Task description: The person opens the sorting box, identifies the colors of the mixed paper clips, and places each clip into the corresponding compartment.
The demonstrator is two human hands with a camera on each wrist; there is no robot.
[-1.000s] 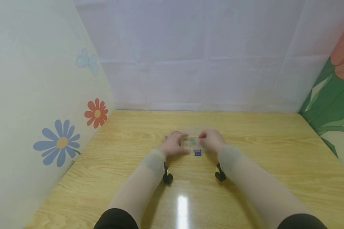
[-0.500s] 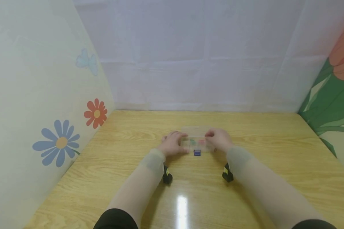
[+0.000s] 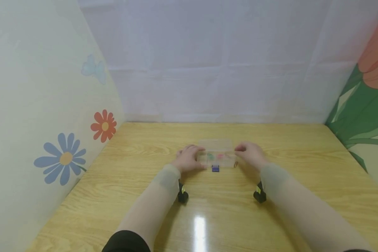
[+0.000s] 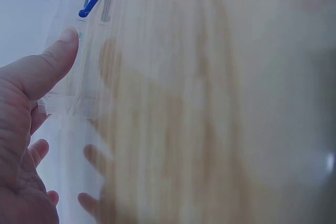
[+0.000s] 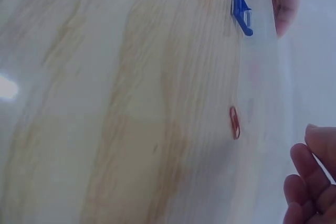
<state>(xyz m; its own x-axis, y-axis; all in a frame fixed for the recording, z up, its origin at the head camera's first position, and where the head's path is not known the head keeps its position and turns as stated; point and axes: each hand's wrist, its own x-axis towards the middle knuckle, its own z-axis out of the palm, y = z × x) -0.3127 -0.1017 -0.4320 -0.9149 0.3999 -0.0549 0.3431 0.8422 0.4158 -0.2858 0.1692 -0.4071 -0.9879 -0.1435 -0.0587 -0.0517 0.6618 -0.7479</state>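
A clear plastic compartment box (image 3: 226,163) stands on the table, its lid (image 3: 215,144) folded back. Small green pieces (image 3: 210,156) and pink pieces (image 3: 220,156) show in separate inner compartments. A blue latch (image 3: 215,168) hangs at the front. My left hand (image 3: 189,159) grips the box's left end, its thumb on the front wall. My right hand (image 3: 251,154) is by the right end, with thumb and forefinger close together; nothing shows between them in the right wrist view. A red paper clip (image 5: 234,123) lies on the table at the box's front right corner.
The wood-grain table (image 3: 138,147) extends around the box. A white cloth backdrop (image 3: 189,70) rises behind it, and a flower-printed panel (image 3: 44,105) stands on the left. Another printed panel (image 3: 365,115) borders the right side.
My right hand has moved right, from over the inner compartments to the box's right end, uncovering the pink pieces and the red paper clip. My left hand keeps its grip.
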